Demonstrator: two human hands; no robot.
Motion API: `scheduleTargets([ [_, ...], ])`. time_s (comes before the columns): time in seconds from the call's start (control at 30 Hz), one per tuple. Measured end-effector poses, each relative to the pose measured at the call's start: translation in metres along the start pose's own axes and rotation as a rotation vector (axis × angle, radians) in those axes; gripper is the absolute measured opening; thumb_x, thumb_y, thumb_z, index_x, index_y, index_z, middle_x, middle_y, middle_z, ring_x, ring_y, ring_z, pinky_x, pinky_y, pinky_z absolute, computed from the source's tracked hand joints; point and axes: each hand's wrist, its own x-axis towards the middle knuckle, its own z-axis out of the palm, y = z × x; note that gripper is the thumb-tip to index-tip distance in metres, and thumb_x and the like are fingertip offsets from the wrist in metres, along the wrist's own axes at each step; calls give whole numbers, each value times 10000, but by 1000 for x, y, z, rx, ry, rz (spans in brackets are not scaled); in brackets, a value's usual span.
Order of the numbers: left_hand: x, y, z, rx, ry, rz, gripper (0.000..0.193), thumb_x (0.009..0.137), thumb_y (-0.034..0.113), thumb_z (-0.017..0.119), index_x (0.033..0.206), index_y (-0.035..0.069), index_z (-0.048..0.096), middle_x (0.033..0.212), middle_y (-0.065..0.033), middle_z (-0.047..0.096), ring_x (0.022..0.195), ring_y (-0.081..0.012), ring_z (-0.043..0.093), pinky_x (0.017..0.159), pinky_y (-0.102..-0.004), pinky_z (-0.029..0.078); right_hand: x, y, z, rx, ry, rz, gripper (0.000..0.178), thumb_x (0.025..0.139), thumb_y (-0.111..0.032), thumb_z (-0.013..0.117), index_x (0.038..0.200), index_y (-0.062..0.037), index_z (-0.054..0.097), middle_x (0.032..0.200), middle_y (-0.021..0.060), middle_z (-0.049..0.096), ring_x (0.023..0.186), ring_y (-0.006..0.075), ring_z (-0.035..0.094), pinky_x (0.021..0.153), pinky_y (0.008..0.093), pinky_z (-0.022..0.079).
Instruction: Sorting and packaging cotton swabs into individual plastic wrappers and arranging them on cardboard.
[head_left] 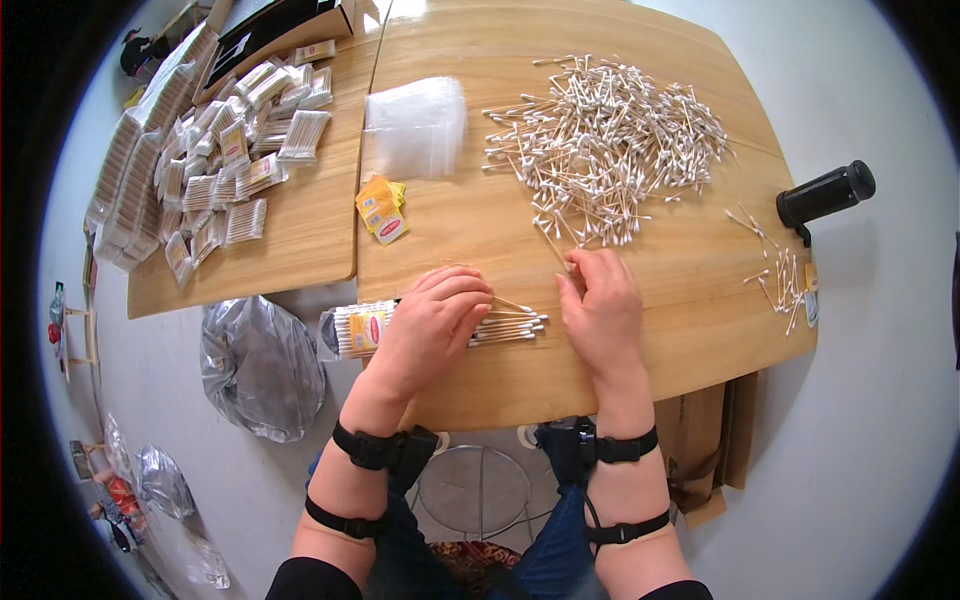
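Note:
My left hand (435, 318) is curled over a bunch of wooden cotton swabs (508, 326), whose white tips stick out to its right. To its left, at the table's front edge, lies a clear bag of cotton swabs (358, 330) with a yellow label; where bag and bunch meet is hidden under the hand. My right hand (604, 308) pinches thumb and forefinger at the near edge of a big loose pile of cotton swabs (625, 140). A single swab (551, 244) slants away from its fingertips.
Clear plastic bags (416, 128) and yellow label cards (382, 208) lie left of the pile. Many filled swab packs (240, 150) cover the left table. At right are scattered swabs (788, 285) and a black cylinder (826, 194). A grey plastic bag (262, 368) stands below.

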Motion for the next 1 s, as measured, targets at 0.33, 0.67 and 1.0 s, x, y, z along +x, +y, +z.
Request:
scheduleTargets([
  [0.33, -6, 18, 7, -45, 54, -84, 143, 939, 111, 668, 1046, 25, 707, 1018, -118, 702, 977, -326, 659, 860, -408, 521, -1, -3, -3, 37, -197, -100, 103, 821, -38, 708, 909, -77, 673, 929, 96, 628, 925, 318, 611, 790, 430, 501],
  [0.67, -7, 18, 19, 119, 69, -58, 177, 911, 182, 703, 1050, 74, 707, 1243, -115, 636, 1176, -322, 590, 1021, -455, 450, 5, 3, 2, -106, 109, -111, 139, 816, -22, 715, 948, -45, 679, 919, 102, 644, 918, 313, 616, 828, 415, 508],
  [1.0, -5, 20, 20, 16, 144, -107, 216, 905, 136, 705, 1104, 54, 697, 1284, -148, 628, 1212, -367, 573, 1052, -451, 440, 1, 1, -1, 50, -103, -103, 164, 791, 26, 668, 938, -48, 674, 854, 123, 645, 853, 342, 618, 769, 437, 499],
])
